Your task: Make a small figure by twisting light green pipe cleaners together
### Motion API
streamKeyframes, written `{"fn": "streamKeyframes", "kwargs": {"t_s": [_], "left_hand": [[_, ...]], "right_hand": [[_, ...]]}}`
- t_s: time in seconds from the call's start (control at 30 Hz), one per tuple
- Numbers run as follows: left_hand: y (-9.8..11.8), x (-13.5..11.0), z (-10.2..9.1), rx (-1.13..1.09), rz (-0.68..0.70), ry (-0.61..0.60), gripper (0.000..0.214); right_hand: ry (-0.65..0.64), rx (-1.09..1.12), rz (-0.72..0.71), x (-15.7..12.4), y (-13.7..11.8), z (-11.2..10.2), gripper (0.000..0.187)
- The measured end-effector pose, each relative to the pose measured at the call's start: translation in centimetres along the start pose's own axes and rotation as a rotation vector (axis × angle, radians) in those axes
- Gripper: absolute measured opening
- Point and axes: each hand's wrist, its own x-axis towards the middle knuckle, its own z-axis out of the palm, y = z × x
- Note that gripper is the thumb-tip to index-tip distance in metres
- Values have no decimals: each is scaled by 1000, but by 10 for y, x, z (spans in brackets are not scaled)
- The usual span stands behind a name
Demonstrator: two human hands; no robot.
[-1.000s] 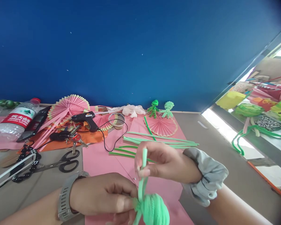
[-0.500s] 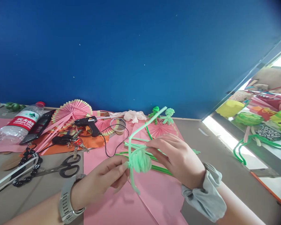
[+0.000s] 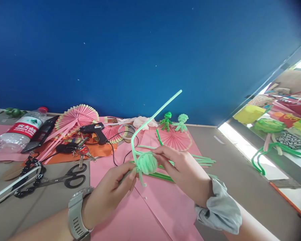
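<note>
The left hand (image 3: 112, 192), a grey watch (image 3: 77, 214) at its wrist, pinches the base of a pale green ball (image 3: 146, 163) of wound fuzzy stem between thumb and fingers. The ball sits just right of that pinch, held above pink paper (image 3: 163, 214). The right hand (image 3: 184, 172), a grey scrunchie (image 3: 220, 207) around its wrist, has its fingertips at the ball's upper right edge; whether they pinch it or only touch it, I cannot tell. From the pinch, 1 long stem (image 3: 159, 111) rises, bends and slants up to the right, while 1 short end (image 3: 141, 179) hangs below the ball.

Left of the grip, scissors (image 3: 61, 179) lie on the grey table (image 3: 47, 207), blades toward a string of black beads (image 3: 22, 193). Behind the grip, partly hidden by the right hand, lie loose green stems (image 3: 205, 161). Farther off to the left are keys (image 3: 83, 150), then a black glue gun (image 3: 96, 130) and, well to the left, a red-labelled bottle (image 3: 22, 130). Beyond the grip to the right, 1 pink fan (image 3: 175, 140) lies with 2 small green figures (image 3: 182, 122) at its far edge. Behind them stands a blue panel (image 3: 130, 60).
</note>
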Motion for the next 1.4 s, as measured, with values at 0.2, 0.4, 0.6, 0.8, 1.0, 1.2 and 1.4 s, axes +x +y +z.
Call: {"fn": "streamKeyframes", "kwargs": {"t_s": [0.2, 0.4, 0.6, 0.8, 1.0, 1.2, 1.4], "left_hand": [[-5, 2, -2, -48, 4, 104, 24], [-4, 1, -4, -77, 16, 137, 26], [-4, -1, -2, -24, 42, -210, 26], [-1, 1, 1, 181, 4, -279, 20], [-3, 1, 0, 373, -49, -382, 17], [1, 2, 0, 363, -69, -294, 18], [9, 6, 0, 460, -37, -202, 20]], "right_hand": [[68, 186, 17, 1, 4, 4, 30], [91, 128, 36, 3, 5, 10, 31], [298, -118, -316, 3, 8, 2, 31], [151, -482, -592, 1, 8, -3, 28], [46, -640, -690, -2, 5, -2, 24], [-45, -670, -630, -1, 2, -3, 20], [-33, -565, -529, 0, 0, -1, 20]]}}
